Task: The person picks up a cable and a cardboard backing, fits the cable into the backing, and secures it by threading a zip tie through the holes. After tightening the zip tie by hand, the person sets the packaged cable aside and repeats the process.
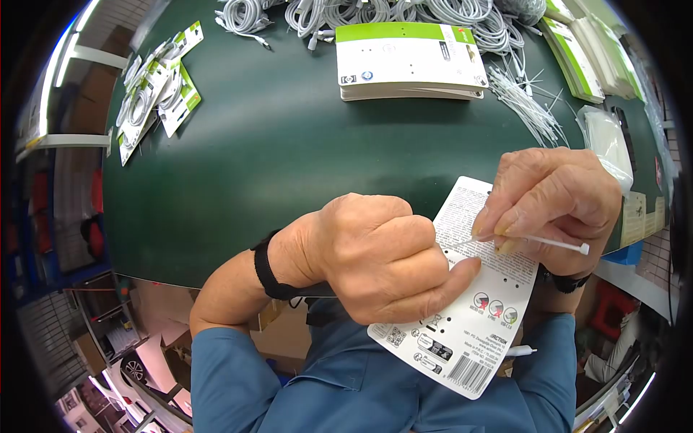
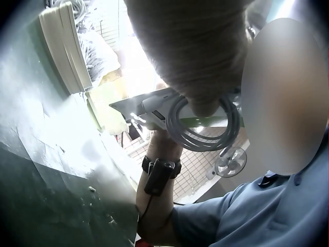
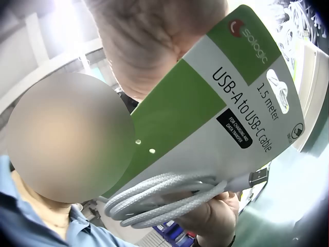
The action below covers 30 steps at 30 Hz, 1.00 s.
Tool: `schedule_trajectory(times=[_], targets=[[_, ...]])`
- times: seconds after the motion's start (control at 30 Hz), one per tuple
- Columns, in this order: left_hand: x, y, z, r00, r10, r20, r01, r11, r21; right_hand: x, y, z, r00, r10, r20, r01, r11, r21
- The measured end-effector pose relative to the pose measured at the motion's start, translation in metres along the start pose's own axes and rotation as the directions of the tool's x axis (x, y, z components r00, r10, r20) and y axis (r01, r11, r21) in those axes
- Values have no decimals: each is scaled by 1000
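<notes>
A printed packaging card [image 1: 473,364] is held over the table's near edge, its back with small text and a barcode facing up. My left hand [image 1: 393,260] lies across it with curled fingers, gripping the card and the coiled USB cable beneath. In the right wrist view, the braided white cable [image 3: 164,200] lies against the card's green and white front, one metal plug showing. Thumb and fingers of my right hand [image 1: 556,191] pinch a white cable tie [image 1: 559,244] close above the card, its square head pointing right. The tie's other end runs toward the card's holes near my left fingers.
A stack of cards [image 1: 408,65] lies at the back of the green table [image 1: 274,144], before a heap of coiled cables [image 1: 310,14]. Loose cable ties [image 1: 530,108] spread to its right. Several carded cables [image 1: 155,94] pile at the left; more cards [image 1: 574,61] stand back right.
</notes>
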<state>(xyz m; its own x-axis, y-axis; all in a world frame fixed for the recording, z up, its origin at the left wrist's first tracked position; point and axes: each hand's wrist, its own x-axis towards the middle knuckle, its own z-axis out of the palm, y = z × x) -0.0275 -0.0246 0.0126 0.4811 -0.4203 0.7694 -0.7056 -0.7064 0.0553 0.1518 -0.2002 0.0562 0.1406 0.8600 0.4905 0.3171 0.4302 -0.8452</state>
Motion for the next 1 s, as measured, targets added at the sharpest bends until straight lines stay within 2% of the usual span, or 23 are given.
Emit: schedule_trajectory(times=[0.57,0.67,0.77,0.9,1.0], targets=[[-1,1,1,1000,-14,-3,14,1000,6,0,1,5,999,29,-35,-29,999,-19],[0,0,0,1000,-20,7,20,1000,-12,1,3,5,1000,24,9,-24,1000,-19],[0,0,1,1000,-28,-8,28,999,-16,3,8,-1,988,31,154,-28,999,-23],[-1,3,5,999,-47,-3,47,999,-3,4,7,0,962,148,231,-143,989,-39],[-3,3,11,995,-77,-64,76,997,-23,8,2,0,936,219,277,-199,975,-98]])
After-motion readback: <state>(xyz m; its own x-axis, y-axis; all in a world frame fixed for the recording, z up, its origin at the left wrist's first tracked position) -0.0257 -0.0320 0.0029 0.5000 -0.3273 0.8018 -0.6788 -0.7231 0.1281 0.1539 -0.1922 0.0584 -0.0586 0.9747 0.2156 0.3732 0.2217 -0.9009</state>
